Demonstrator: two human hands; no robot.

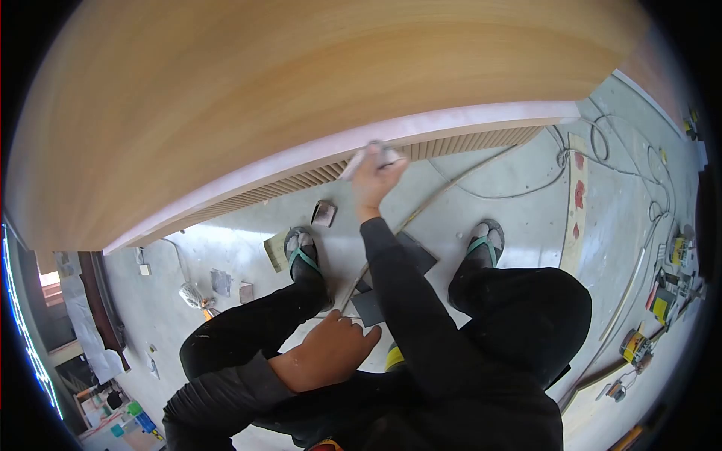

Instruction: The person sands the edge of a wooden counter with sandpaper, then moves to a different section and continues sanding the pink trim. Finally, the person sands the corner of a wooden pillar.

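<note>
My right hand (376,177) reaches forward to the edge of a large wooden panel (323,68). Its fingers are closed around a pale, dusty piece of sandpaper (351,163), blurred by motion and partly hidden by the hand. This sandpaper is at the whitish-pink edge strip (278,163) running along the panel. Below that strip lies a ribbed wooden face (301,180). My left hand (329,352) rests low by my left thigh, back of the hand up, with its fingers curled in and nothing visible in them.
On the concrete floor lie a small block (323,213), a sheet of sandpaper (276,252) and dark flat pieces (410,255) between my feet. A hose (444,188) runs underneath. Coiled cables (598,143), a stained board (577,188) and tins (635,346) are on the right.
</note>
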